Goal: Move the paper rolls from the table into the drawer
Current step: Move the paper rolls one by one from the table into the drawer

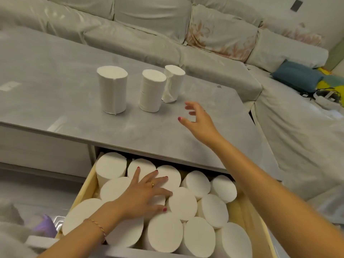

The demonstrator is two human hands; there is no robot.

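Three white paper rolls stand upright on the grey table [55, 75]: a wide one [112, 90] at the left, a middle one [151, 91], and a narrower one [172, 83] touching it at the right. My right hand [198, 121] hovers open above the table, a little right of and nearer than these rolls, holding nothing. Below the table's front edge the wooden drawer [84, 189] is pulled out and packed with several upright white rolls [197, 236]. My left hand [147, 194] lies flat on the tops of the rolls in the drawer, fingers spread.
A pale covered sofa [167, 30] wraps behind and to the right of the table. A blue cushion [297, 76] and some cables lie on its right part. A purple object [45, 225] sits on the floor left of the drawer.
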